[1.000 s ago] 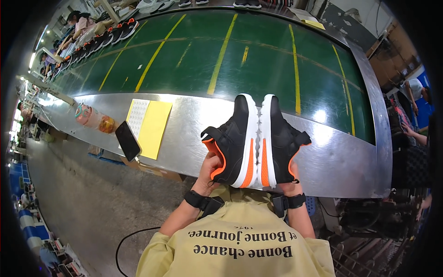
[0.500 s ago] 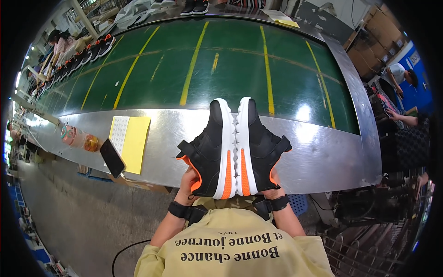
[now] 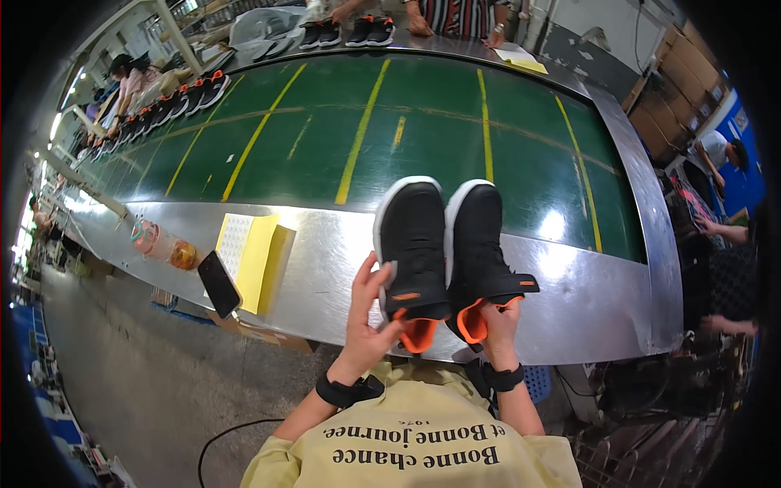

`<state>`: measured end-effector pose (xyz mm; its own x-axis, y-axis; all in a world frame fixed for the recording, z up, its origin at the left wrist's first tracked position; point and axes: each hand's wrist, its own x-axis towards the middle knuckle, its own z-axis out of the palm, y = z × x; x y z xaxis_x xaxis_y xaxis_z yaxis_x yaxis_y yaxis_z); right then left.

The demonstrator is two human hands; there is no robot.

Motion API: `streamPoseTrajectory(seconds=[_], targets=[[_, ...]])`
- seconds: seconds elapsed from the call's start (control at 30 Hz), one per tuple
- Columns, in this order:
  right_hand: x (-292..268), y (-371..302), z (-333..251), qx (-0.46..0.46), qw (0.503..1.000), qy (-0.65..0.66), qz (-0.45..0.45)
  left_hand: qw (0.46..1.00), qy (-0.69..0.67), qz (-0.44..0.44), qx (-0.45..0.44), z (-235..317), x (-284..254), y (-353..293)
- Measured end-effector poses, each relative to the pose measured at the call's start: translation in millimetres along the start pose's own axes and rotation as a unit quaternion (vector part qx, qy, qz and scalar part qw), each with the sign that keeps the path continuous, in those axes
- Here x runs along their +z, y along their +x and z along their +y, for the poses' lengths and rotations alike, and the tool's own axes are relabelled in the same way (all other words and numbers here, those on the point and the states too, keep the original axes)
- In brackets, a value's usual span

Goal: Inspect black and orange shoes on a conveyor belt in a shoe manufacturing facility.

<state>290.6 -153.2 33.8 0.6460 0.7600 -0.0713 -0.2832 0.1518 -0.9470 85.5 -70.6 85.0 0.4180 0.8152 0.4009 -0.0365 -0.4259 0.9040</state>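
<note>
Two black sneakers with white soles and orange linings are held up in front of me, toes pointing away and uppers facing me. My left hand (image 3: 370, 317) is at the heel end of the left sneaker (image 3: 412, 232), its thumb by the orange collar and its fingers along the outer side, slightly blurred. On the right sneaker (image 3: 477, 236), my right hand (image 3: 499, 327) grips the collar, some fingers hidden inside the opening. The right sneaker's strap (image 3: 517, 285) sticks out to the side; the left one's strap (image 3: 416, 298) lies across its top.
Below the sneakers runs a metal ledge (image 3: 325, 244), beyond it a green belt (image 3: 309, 154) with yellow lines. To the left are a phone (image 3: 219, 284), yellow paper (image 3: 260, 260) and a bottle (image 3: 163, 244). Rows of sneakers (image 3: 183, 102) stand far left; co-workers' hands (image 3: 421, 24) show across the belt.
Both sneakers have turned from sole-to-sole, sides up, to uppers facing me. My left hand has shifted to the left sneaker's outer side. Co-workers' hands and more sneakers now show across the belt.
</note>
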Motion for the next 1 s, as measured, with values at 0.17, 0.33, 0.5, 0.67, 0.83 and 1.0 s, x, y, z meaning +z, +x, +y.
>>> streamPoseTrajectory(seconds=[0.17,0.33,0.5,0.67,0.83,1.0], targets=[[1.0,-0.7,-6.7,0.069,0.997,0.03,0.015,0.998,0.047,-0.041,0.005,17.7,3.6,2.0],[-3.8,-0.6,-5.3,0.09,0.992,0.083,0.005,0.998,0.052,-0.046,-0.004,15.9,3.2,2.9],[-2.8,-2.9,-10.3,0.088,0.993,0.082,0.009,0.998,-0.035,-0.021,-0.053,4.4,4.2,2.1],[7.2,-10.3,-23.9,0.035,0.999,0.019,-0.004,0.956,-0.238,0.067,-0.16,-10.6,6.1,-2.1],[21.9,-8.5,-43.3,-0.023,0.996,-0.077,-0.043,0.882,-0.401,0.07,-0.237,-17.6,4.9,3.5],[31.5,-12.0,-59.2,0.025,0.99,-0.128,-0.049,0.853,-0.388,0.096,-0.337,-26.2,4.6,0.6]])
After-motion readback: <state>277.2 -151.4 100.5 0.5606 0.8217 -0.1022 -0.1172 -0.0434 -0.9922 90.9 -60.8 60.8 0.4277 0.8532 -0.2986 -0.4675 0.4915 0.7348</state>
